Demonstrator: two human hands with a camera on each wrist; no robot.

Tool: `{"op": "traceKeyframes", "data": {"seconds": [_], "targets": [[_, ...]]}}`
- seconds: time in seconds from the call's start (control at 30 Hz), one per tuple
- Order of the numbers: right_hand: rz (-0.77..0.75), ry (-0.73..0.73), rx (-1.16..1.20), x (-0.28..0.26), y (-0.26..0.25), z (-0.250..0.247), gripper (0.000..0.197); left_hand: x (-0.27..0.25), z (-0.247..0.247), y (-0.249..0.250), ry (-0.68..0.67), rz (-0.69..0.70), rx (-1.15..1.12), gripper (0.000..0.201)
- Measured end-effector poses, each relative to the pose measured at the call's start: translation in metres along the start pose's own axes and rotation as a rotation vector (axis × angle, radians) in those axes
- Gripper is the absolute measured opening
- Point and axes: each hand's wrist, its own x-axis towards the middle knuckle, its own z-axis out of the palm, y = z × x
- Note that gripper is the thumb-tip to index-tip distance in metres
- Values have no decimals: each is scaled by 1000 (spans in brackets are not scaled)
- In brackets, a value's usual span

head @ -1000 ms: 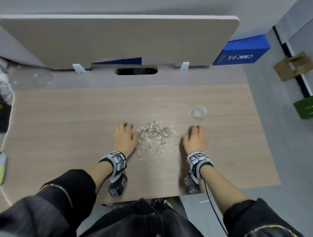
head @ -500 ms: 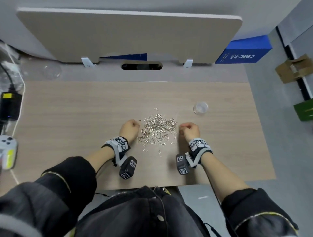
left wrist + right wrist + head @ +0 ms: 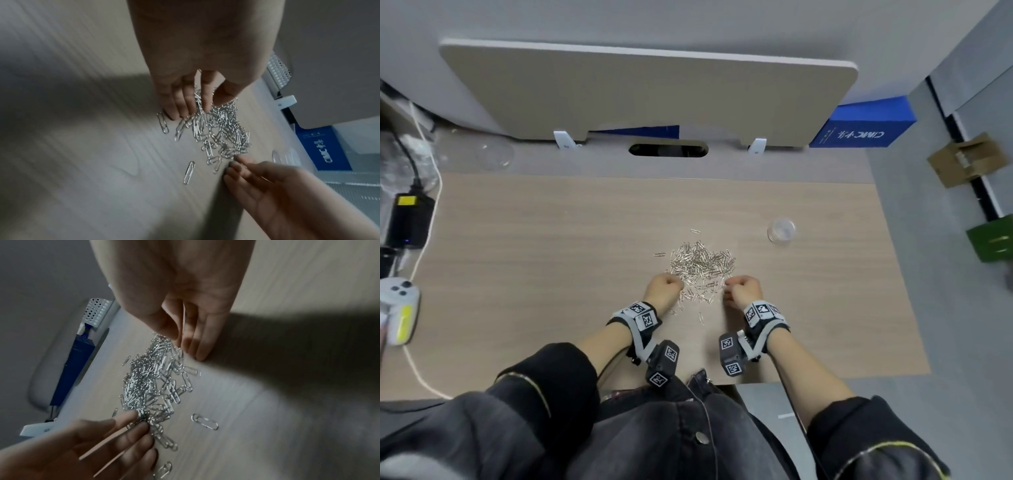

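Note:
A pile of silver paper clips (image 3: pixel 700 265) lies on the wooden desk (image 3: pixel 534 274), with a few strays on its near side. My left hand (image 3: pixel 677 284) sits at the pile's near left edge, fingers curled. In the left wrist view my left hand (image 3: pixel 211 104) has its fingertips down in the clips (image 3: pixel 224 131), some caught between thumb and fingers. My right hand (image 3: pixel 729 287) is at the near right edge, also curled. In the right wrist view my right hand (image 3: pixel 180 340) pinches a clip between thumb and fingers over the pile (image 3: pixel 148 386).
A small clear cup (image 3: pixel 780 232) stands upright to the right, beyond the pile. A divider panel (image 3: pixel 647 96) rises at the back with a cable slot (image 3: pixel 667 150) below it. A black power brick (image 3: pixel 409 222) and a white controller (image 3: pixel 399 305) lie at the left edge.
Both hands went from lying flat beside the pile to curled, and closed in on its near edge. The clips are bunched tighter.

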Motion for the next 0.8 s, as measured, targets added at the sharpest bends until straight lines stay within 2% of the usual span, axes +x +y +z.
{"op": "traceKeyframes", "data": {"seconds": [0.07,0.13,0.2,0.3,0.37,0.47,0.57,0.63,0.7,0.8], "targets": [[9,-85,42,-17,-15,-1,25,1,-5,1,-47,-24,-140,19],[-18,-125,-34,-24,-16,-7,29,-3,-15,0,-79,-33,-132,18],[-46,-242,-173,-35,-11,-10,31,-7,-25,-6,-134,-44,-10,23],[-42,-552,-466,-47,4,1,32,-12,-32,-18,-286,-90,263,33],[-43,-631,-593,-50,7,14,32,-16,-28,-20,-386,-90,422,35],[-85,-561,-566,-42,-2,32,34,-17,-16,-11,-447,-12,575,31],[-157,-417,-430,-27,-15,41,37,-6,-11,9,-330,124,654,25],[-193,-345,-337,-18,-26,40,39,4,-14,20,-226,187,598,24],[-191,-319,-264,-16,-32,33,39,12,-21,21,-169,193,459,25],[-175,-410,-306,-25,-28,26,37,16,-35,8,-105,138,283,34]]}}
